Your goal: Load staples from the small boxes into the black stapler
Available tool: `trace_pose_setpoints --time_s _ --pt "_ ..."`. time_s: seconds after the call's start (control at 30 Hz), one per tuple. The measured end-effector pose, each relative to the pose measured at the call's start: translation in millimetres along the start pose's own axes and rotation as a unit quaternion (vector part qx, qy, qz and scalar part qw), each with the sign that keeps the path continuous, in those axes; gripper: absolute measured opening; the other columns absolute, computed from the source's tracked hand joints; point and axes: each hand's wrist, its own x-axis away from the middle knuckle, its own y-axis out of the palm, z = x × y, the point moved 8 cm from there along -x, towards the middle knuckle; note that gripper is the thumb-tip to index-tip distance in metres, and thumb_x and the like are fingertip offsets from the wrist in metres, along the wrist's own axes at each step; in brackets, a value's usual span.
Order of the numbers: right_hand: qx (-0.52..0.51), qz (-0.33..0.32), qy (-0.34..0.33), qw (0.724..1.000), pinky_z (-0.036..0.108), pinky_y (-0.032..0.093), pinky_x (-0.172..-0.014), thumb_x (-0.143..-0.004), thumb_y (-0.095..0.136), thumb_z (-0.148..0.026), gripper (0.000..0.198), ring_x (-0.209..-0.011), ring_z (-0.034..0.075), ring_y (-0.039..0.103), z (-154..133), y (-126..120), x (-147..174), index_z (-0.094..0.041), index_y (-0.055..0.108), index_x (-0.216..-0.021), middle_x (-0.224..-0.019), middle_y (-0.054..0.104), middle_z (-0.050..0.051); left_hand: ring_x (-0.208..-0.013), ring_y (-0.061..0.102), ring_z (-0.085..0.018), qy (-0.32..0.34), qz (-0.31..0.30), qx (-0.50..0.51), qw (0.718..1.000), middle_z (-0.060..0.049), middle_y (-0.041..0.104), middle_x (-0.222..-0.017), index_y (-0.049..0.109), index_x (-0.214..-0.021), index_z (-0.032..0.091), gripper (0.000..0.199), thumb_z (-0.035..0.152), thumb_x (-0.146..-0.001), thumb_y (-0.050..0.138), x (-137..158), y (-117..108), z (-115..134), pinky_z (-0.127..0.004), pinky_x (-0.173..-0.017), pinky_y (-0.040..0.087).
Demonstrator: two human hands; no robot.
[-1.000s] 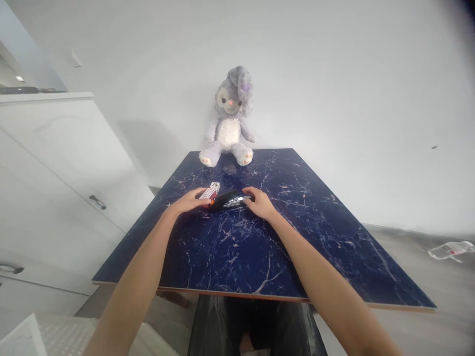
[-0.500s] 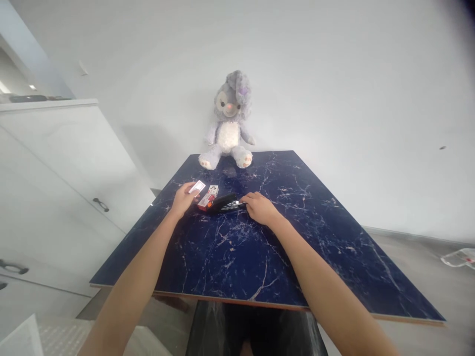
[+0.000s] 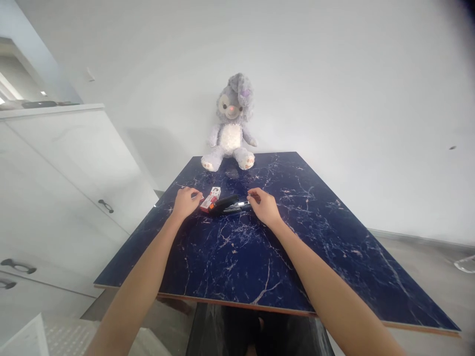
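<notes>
Stapler (image 3: 225, 204) is laid on the table (image 3: 237, 262) between curled right hand (image 3: 263, 205) and left hand (image 3: 185, 201); whether anything is pinched cannot be told. By its left end, a red-and-white box (image 3: 212, 198) is set; beyond, a plush toy (image 3: 230, 133) is seated.

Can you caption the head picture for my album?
Left hand and right hand flank a small box and black stapler-like object on a blue table, plush bunny behind.
</notes>
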Motion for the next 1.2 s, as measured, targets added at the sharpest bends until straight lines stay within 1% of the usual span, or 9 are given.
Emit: trace_pose_setpoints --time_s 0.1,0.2,0.27,0.33,0.43,0.53,0.77,0.97,1.2 --pt "-0.013 0.012 0.009 1.000 0.033 0.053 -0.082 -0.091 0.054 -0.031 0.019 -0.083 0.019 0.068 -1.6 3.0 2.0 -0.024 0.067 -0.105 -0.097 0.073 0.003 -0.100 0.062 -0.030 0.077 -0.065 -0.036 0.994 -0.010 0.072 -0.093 0.077 -0.080 0.024 0.040 0.054 -0.088 0.052 4.5 7.3 22.5 -0.043 -0.100 0.041" --pt "-0.013 0.007 0.004 1.000 0.034 0.053 -0.081 -0.090 0.055 -0.030 0.019 -0.082 0.019 0.067 -4.0 6.7 3.3 -0.024 0.067 -0.103 -0.095 0.073 0.003 -0.090 0.064 -0.030 0.077 -0.113 -0.018 0.990 -0.010 0.071 -0.082 0.076 -0.072 0.024 0.047 0.064 -0.083 0.055 7.9 14.1 27.9 -0.038 -0.087 0.047" --pt "-0.011 0.006 0.000 1.000 0.033 0.053 -0.080 -0.090 0.055 -0.029 0.019 -0.082 0.019 0.067 -5.4 7.3 3.7 -0.023 0.067 -0.103 -0.095 0.073 0.003 -0.086 0.066 -0.028 0.056 -0.125 0.012 0.990 -0.009 0.073 -0.083 0.076 -0.082 0.024 0.045 0.065 -0.080 0.060 8.8 15.5 26.2 -0.035 -0.080 0.050" --pt "-0.008 0.008 -0.001 1.000 0.033 0.052 -0.079 -0.090 0.055 -0.029 0.019 -0.081 0.019 0.067 -7.1 6.7 3.9 -0.023 0.067 -0.103 -0.095 0.073 0.003 -0.087 0.068 -0.027 0.035 -0.111 0.045 0.992 -0.007 0.074 -0.090 0.075 -0.095 0.024 0.043 0.062 -0.078 0.064 8.8 12.9 23.8 -0.033 -0.076 0.051" --pt "-0.016 0.019 0.007 1.000 0.032 0.052 -0.077 -0.089 0.057 -0.032 0.018 -0.078 0.018 0.066 -9.9 4.3 3.9 -0.023 0.067 -0.102 -0.090 0.072 0.003 -0.088 0.069 -0.024 0.007 -0.030 0.119 0.992 -0.007 0.074 -0.101 0.070 -0.108 0.023 0.043 0.055 -0.079 0.066 6.9 0.9 20.7 -0.031 -0.074 0.054" --pt "-0.038 0.037 0.025 0.998 0.031 0.053 -0.075 -0.088 0.061 -0.037 0.019 -0.075 0.018 0.066 -12.0 2.7 4.3 -0.022 0.066 -0.098 -0.085 0.071 0.003 -0.076 0.069 -0.019 -0.030 0.025 0.246 0.969 -0.008 0.071 -0.106 0.061 -0.124 0.021 0.052 0.050 -0.081 0.066 5.6 -3.1 15.9 -0.030 -0.067 0.056" --pt "-0.044 0.052 -0.010 0.998 0.033 0.053 -0.080 -0.094 0.051 -0.032 0.022 -0.078 0.019 0.066 -36.9 1.8 9.2 -0.023 0.070 -0.100 -0.093 0.071 0.005 -0.064 0.064 -0.016 -0.037 -0.065 0.391 0.917 -0.005 0.071 -0.080 0.064 -0.126 0.016 0.058 0.042 -0.075 0.076 16.5 22.2 40.2 -0.030 -0.061 0.055" --pt "-0.099 0.028 0.005 0.995 0.032 0.056 -0.079 -0.094 0.050 -0.035 0.026 -0.082 0.020 0.069 -52.4 6.8 14.4 -0.023 0.072 -0.098 -0.095 0.073 0.006 -0.091 0.069 -0.024 0.010 -0.177 0.469 0.865 -0.009 0.072 -0.115 0.064 -0.130 0.022 0.065 0.031 -0.069 0.082 40.5 45.1 86.3 -0.035 -0.073 0.058" --pt "-0.270 0.004 0.116 0.956 0.034 0.061 -0.074 -0.091 0.055 -0.046 0.030 -0.076 0.022 0.073 -33.4 19.1 14.6 -0.021 0.071 -0.093 -0.086 0.076 0.004 -0.113 0.066 -0.032 0.007 -0.268 0.553 0.789 -0.013 0.063 -0.136 0.055 -0.142 0.022 0.066 0.026 -0.078 0.070 47.4 45.3 96.9 -0.047 -0.099 0.053"
